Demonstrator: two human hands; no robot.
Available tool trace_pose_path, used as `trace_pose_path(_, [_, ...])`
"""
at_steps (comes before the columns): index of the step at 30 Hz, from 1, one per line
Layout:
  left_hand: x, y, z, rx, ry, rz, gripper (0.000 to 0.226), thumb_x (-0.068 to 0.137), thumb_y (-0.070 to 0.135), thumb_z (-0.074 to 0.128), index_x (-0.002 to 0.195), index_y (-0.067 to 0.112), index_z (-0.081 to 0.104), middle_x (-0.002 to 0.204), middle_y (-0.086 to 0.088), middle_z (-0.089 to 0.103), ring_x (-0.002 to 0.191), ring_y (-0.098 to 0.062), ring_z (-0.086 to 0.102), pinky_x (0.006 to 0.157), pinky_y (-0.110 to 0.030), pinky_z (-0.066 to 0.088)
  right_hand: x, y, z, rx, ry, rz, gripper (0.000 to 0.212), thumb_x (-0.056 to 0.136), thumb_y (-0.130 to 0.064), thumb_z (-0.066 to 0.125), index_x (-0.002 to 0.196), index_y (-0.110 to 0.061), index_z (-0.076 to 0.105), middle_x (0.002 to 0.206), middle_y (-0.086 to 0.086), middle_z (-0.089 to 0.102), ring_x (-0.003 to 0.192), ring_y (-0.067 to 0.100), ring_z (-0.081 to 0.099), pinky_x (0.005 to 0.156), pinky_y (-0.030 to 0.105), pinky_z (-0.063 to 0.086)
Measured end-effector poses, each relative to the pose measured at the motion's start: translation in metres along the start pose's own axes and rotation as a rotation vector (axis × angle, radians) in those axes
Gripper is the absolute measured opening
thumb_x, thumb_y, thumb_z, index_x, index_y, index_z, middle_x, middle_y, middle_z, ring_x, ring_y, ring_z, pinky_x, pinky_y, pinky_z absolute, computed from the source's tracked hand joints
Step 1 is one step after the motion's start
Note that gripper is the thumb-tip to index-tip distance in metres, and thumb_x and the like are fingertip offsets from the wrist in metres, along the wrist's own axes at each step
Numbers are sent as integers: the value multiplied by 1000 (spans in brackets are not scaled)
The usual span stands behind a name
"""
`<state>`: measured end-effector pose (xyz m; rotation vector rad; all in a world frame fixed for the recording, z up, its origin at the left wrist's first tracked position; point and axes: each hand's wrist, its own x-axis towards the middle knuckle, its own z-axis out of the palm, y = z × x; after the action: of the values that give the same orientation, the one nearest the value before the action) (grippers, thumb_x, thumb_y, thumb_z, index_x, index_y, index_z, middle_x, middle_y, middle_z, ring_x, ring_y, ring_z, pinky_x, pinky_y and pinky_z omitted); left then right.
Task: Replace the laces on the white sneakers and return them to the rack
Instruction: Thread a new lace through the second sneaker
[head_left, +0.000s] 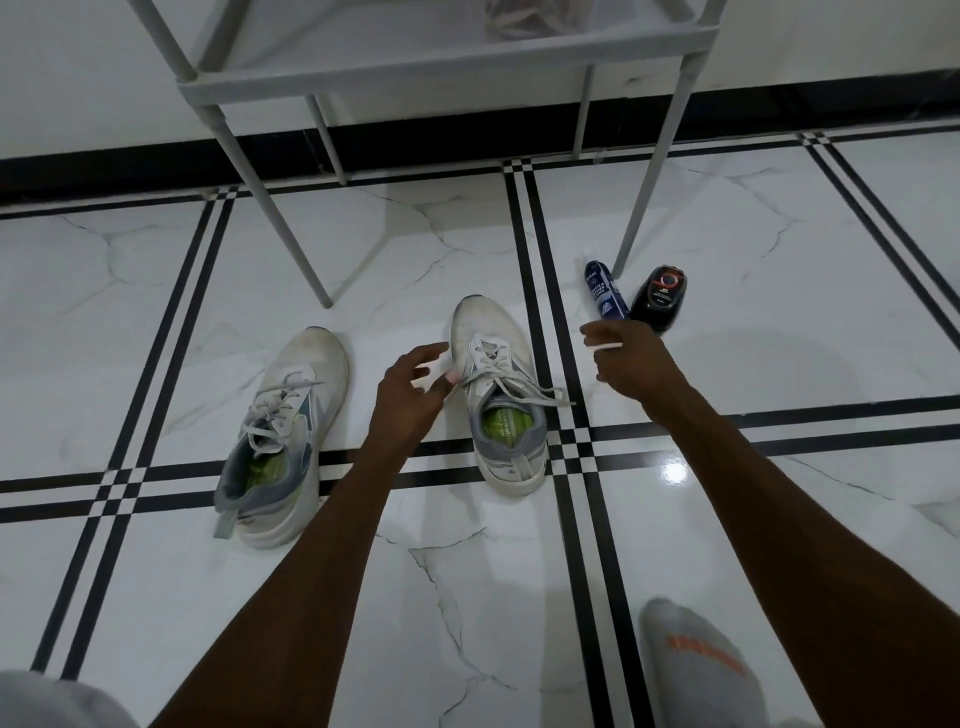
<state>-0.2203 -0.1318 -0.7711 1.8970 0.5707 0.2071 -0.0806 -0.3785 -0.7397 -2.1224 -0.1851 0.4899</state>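
Two worn white sneakers with grey heels and green insoles stand on the tiled floor, both laced with pale laces. The left sneaker (288, 431) leans slightly. The right sneaker (493, 395) sits upright, its lace ends trailing to the right. My left hand (410, 395) hovers at the right sneaker's left side, fingers spread and loosely bent, thumb tip touching a lace by the eyelets. My right hand (631, 358) floats to the right of that sneaker, fingers relaxed and pointing left, holding nothing I can make out. The grey shoe rack (441, 78) stands just behind the sneakers.
A blue spray can (602, 291) and a black polish bottle (660, 299) lie by the rack's right front leg (649, 171). The rack's left front leg (280, 208) stands beyond the left sneaker. My grey-socked foot (691, 670) is at the lower right.
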Motion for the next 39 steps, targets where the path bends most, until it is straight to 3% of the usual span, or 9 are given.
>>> trace_pose_path(3, [1, 10, 14, 107, -105, 149, 38, 94, 26, 71, 131, 21, 65, 127, 12, 61, 113, 4, 52, 93, -3, 39, -7, -31, 10, -50, -96, -130, 38, 95, -35, 64, 129, -20, 64, 119, -8, 64, 105, 6, 61, 80, 17, 48])
trace_pose_path(5, [2, 11, 22, 180, -117, 201, 28, 94, 22, 71, 123, 18, 71, 121, 7, 68, 110, -2, 59, 99, -14, 45, -12, -41, 24, -179, -226, -156, 48, 87, -49, 70, 127, -22, 66, 114, -7, 67, 101, 6, 63, 75, 13, 43])
trace_pose_path(12, [3, 9, 27, 230, -17, 107, 22, 87, 41, 72, 96, 23, 79, 94, 8, 77, 92, -10, 71, 88, -40, 57, -23, -28, 49, -337, -114, -280, 18, 79, -32, 81, 90, -18, 80, 77, -5, 70, 67, 6, 62, 59, 20, 45])
trace_pose_path(17, [0, 12, 29, 224, 33, 111, 14, 90, 28, 74, 97, 17, 79, 95, 1, 77, 88, -12, 69, 85, -31, 55, -24, -34, 60, -629, -130, -373, 21, 90, -32, 67, 93, -13, 76, 89, 5, 67, 76, 19, 62, 66, 30, 48])
trace_pose_path(24, [0, 13, 26, 229, 33, 122, 14, 91, 30, 74, 97, 18, 80, 90, 4, 76, 82, -9, 68, 81, -25, 54, -30, -39, 63, -655, -130, -361, 19, 92, -22, 65, 103, -9, 75, 99, 11, 67, 88, 25, 65, 69, 28, 44])
trace_pose_path(27, [-2, 15, 23, 193, 21, 149, 13, 92, 22, 73, 99, 15, 80, 92, 3, 77, 80, 1, 66, 77, -8, 49, -23, -41, 53, -507, -177, -310, 16, 90, -16, 67, 98, -10, 79, 92, 11, 75, 82, 21, 68, 74, 32, 54])
trace_pose_path(31, [-5, 15, 19, 168, 24, 151, 10, 91, 12, 72, 98, 10, 79, 92, 2, 77, 83, 0, 68, 76, -2, 45, -17, -38, 43, -270, -178, -212, 16, 82, -20, 80, 96, -11, 80, 89, 2, 76, 71, 3, 66, 60, 5, 44])
trace_pose_path(34, [-4, 15, 17, 184, 68, 151, 8, 90, 13, 73, 93, 11, 80, 84, 3, 76, 76, -4, 67, 73, -8, 46, -11, -32, 41, -201, -186, -161, 18, 81, -25, 81, 95, -13, 80, 80, -2, 72, 52, -10, 58, 52, 3, 40])
trace_pose_path(39, [-1, 13, 13, 221, 116, 150, 8, 87, 12, 75, 89, 13, 82, 83, -1, 78, 74, -11, 71, 78, -24, 55, -10, -25, 46, -271, -106, -200, 11, 86, -20, 76, 92, -12, 80, 86, 5, 77, 62, 2, 61, 53, 0, 39])
